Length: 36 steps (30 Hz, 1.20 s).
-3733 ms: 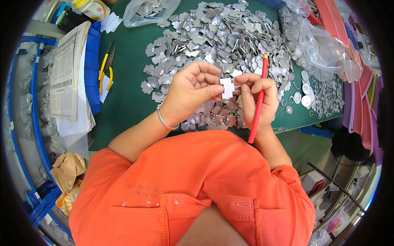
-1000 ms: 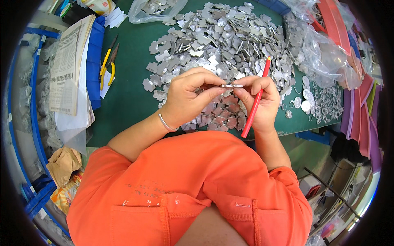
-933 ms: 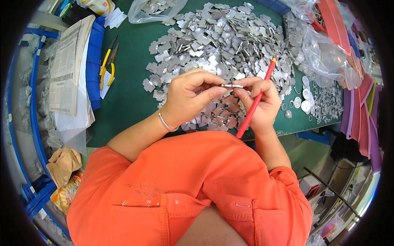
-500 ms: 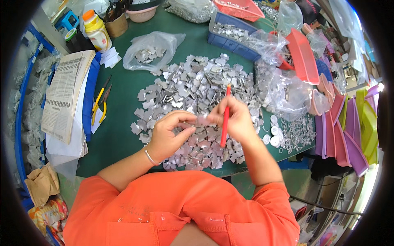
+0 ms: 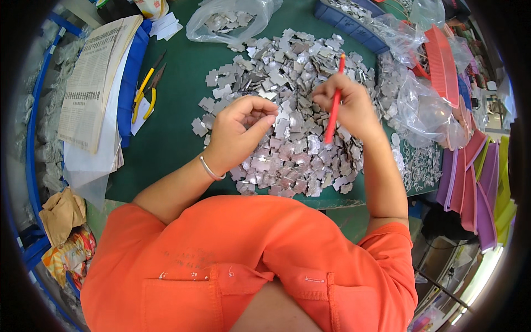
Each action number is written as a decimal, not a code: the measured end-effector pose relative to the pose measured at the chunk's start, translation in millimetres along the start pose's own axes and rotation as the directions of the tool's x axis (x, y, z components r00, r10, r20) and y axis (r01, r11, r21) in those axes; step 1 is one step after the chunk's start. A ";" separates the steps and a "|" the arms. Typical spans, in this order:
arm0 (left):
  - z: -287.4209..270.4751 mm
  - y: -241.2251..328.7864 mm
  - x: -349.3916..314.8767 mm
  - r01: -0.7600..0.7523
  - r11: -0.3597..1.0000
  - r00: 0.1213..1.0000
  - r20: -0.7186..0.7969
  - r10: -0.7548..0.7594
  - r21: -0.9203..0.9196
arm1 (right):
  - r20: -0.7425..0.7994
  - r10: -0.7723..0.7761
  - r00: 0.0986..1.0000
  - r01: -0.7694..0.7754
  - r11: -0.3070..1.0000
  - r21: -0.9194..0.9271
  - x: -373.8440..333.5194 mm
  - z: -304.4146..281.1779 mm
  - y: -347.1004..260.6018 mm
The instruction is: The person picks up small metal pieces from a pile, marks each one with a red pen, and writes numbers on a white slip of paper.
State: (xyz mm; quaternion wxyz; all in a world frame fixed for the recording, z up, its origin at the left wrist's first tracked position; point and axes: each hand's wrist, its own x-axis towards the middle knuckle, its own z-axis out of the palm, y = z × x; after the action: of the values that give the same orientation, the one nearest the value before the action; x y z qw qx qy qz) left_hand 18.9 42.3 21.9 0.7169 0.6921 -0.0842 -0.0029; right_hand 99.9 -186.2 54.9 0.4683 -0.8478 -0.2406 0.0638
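A large heap of small flat silvery metal pieces (image 5: 282,146) covers the middle of the green table. Over its left side is my left hand (image 5: 240,130), a metal bangle on the wrist. Its fingers are curled and the thumb comes close to the index finger; whatever may be pinched there I cannot make out. My right hand (image 5: 351,105), over the right side of the heap, is closed round a slim red pen (image 5: 333,113). The pen slants across the fingers, its orange tip pointing away from me. A gap separates the two hands.
Yellow-handled pliers (image 5: 145,97) lie left, beside newspaper (image 5: 91,83) on a blue tray. Beyond the heap are a plastic bag of pieces (image 5: 232,22) and a blue bin (image 5: 354,25). At right sit clear bags (image 5: 423,110), a red tray (image 5: 441,66) and loose rings (image 5: 423,166).
My hands, close together before over a small blurred piece, are now apart. The right hand has moved right and away from me with the pen. The whole view has shifted nearer to me.
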 end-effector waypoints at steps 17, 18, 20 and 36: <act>11.9 4.1 1.2 0.108 0.986 0.993 0.068 -0.100 -0.127 | -0.240 0.076 0.968 -0.157 0.928 -0.338 -2.3 38.1 -7.3; 10.7 6.8 -0.1 0.119 0.983 0.992 0.064 -0.111 -0.140 | -0.249 0.141 0.958 -0.203 0.949 -0.242 -2.4 34.9 -6.2; 7.5 7.3 -0.8 0.138 0.980 0.990 0.055 -0.131 -0.141 | -0.319 0.152 0.936 -0.155 0.988 0.016 -7.0 33.2 2.5; 20.0 14.9 -4.1 0.278 0.886 0.959 0.163 -0.233 -0.371 | -0.424 0.118 0.898 0.165 0.803 0.572 -64.1 67.9 -28.6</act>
State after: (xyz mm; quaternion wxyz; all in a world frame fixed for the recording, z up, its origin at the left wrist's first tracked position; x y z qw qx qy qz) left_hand 10.8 23.6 36.7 0.8275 0.5392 -0.0305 -0.1535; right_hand 11.1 -151.7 33.4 0.7527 -0.6465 -0.1072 -0.0630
